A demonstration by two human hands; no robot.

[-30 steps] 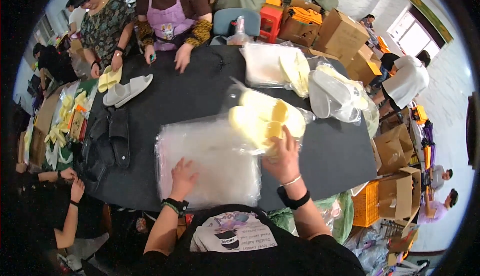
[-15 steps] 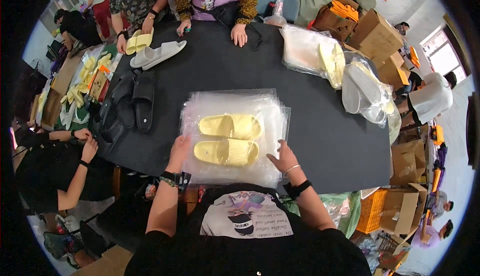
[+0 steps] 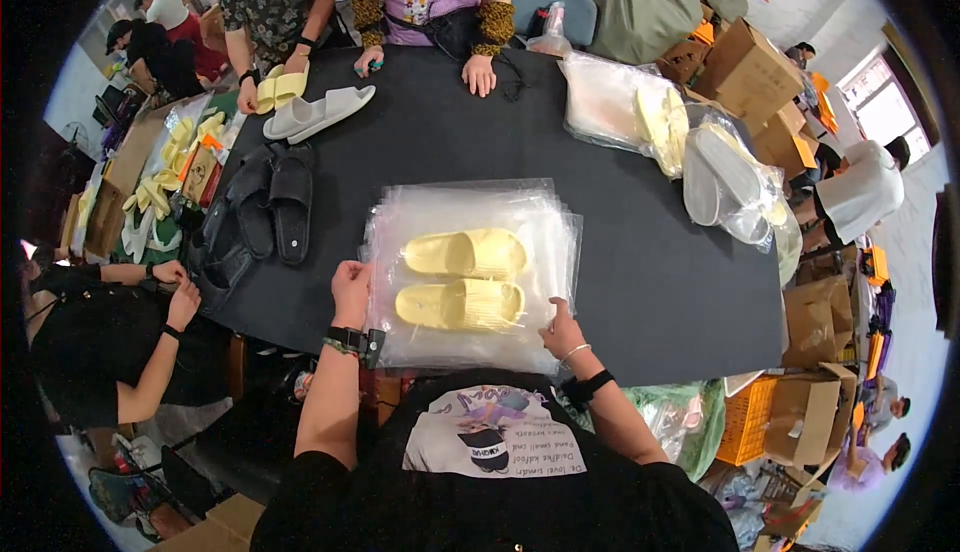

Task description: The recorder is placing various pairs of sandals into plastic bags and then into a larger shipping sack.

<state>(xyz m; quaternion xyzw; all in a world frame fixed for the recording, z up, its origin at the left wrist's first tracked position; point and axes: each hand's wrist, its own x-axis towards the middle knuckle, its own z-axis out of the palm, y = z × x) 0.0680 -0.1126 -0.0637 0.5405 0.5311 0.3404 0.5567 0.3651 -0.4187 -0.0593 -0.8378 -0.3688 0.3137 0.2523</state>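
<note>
A black printed T-shirt [image 3: 450, 507], dark wristbands [image 3: 588, 386] and a pale bracelet [image 3: 575, 352] are worn.

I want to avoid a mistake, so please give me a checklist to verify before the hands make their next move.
1. Yellow slippers side by side between the hands, strap ends both to the right: ok.
2. Left hand at the left edge of the clear plastic stack: ok.
3. Right hand at its right edge: ok.
4. Stack's edges lined up: not ok, they are uneven.
5. Slippers inside the top layer or only on it: cannot tell.
6. Black slippers apart from the stack: ok.
</note>
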